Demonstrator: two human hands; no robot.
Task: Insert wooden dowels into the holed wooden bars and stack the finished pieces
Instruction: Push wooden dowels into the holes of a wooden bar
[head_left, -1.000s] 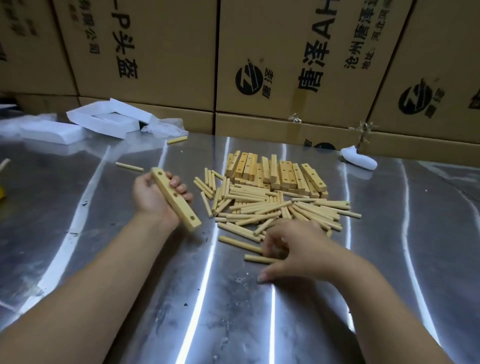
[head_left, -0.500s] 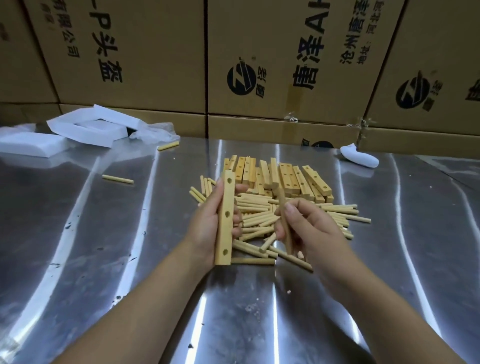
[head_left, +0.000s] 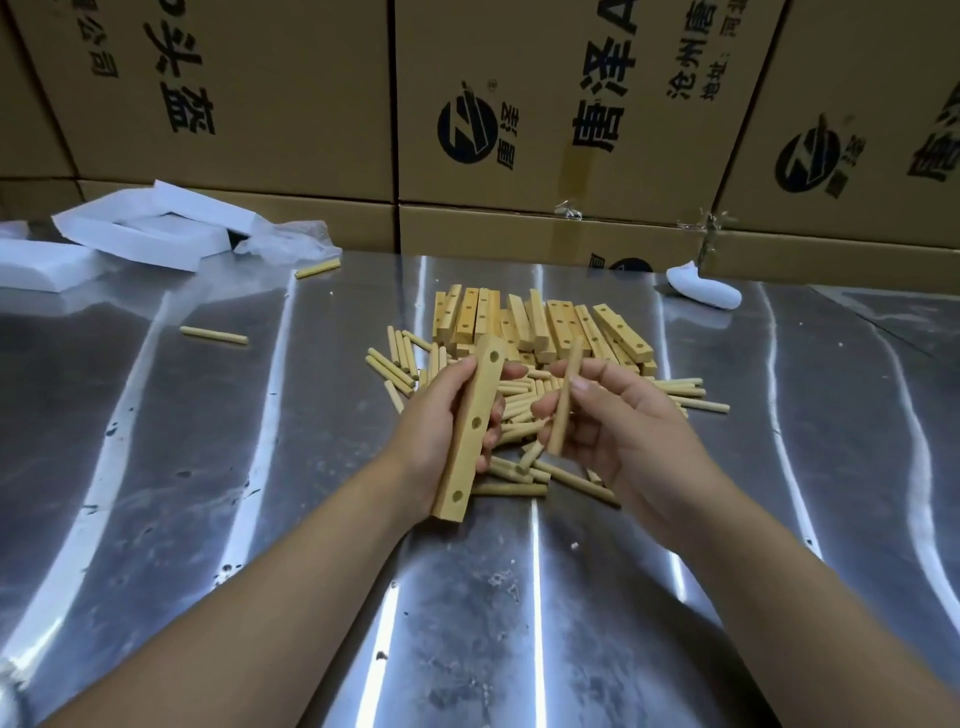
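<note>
Left hand (head_left: 441, 423) gripping bar (head_left: 474, 431) above worktop (head_left: 208, 467), holes facing up, seemingly all empty. Right hand (head_left: 626, 434), grip pinching dowel (head_left: 564, 400) just beside bar, not touching. Insertion step beginning; next move calling for turning dowel end-on to hole, pressing.

Cardboard cartons stacked across the top of the frame carry black print turned sideways. The upper-left carton (head_left: 291, 62) shows the large characters 头盔, with a smaller 公司 near its left edge. The centre carton (head_left: 519, 41) bears a round black logo (head_left: 465, 124) beside small characters that appear to read 唐泽, then large 唐泽 and a cut-off "A", plus smaller lines beginning 沧州唐 and 地址. The upper-right carton (head_left: 857, 62) repeats the emblem, and a large 唐 sits at the frame's right edge.
</note>
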